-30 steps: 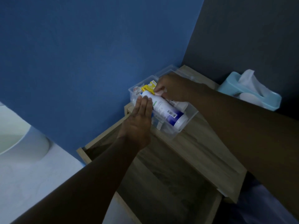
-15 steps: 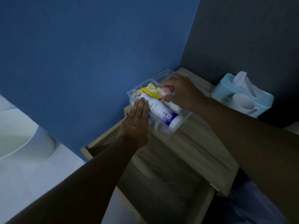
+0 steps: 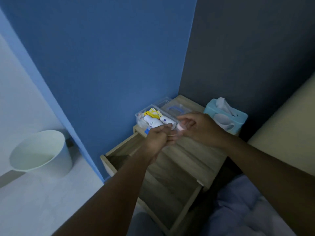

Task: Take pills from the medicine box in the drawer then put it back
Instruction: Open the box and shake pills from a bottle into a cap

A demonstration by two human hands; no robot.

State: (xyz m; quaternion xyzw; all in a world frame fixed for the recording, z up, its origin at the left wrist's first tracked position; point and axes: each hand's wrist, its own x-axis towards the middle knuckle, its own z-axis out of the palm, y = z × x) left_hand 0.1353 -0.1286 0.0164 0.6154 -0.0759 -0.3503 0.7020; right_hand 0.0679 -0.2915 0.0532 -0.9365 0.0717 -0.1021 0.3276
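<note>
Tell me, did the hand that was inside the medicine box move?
Yes. The right hand has come out of the clear medicine box, toward the person, and now holds a small pink thing above the nightstand top.

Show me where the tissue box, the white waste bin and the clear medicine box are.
tissue box (image 3: 238,119): head view, on its light blue side wall.
white waste bin (image 3: 66,155): head view, on its outer wall.
clear medicine box (image 3: 139,115): head view, on its left rim corner.
</note>
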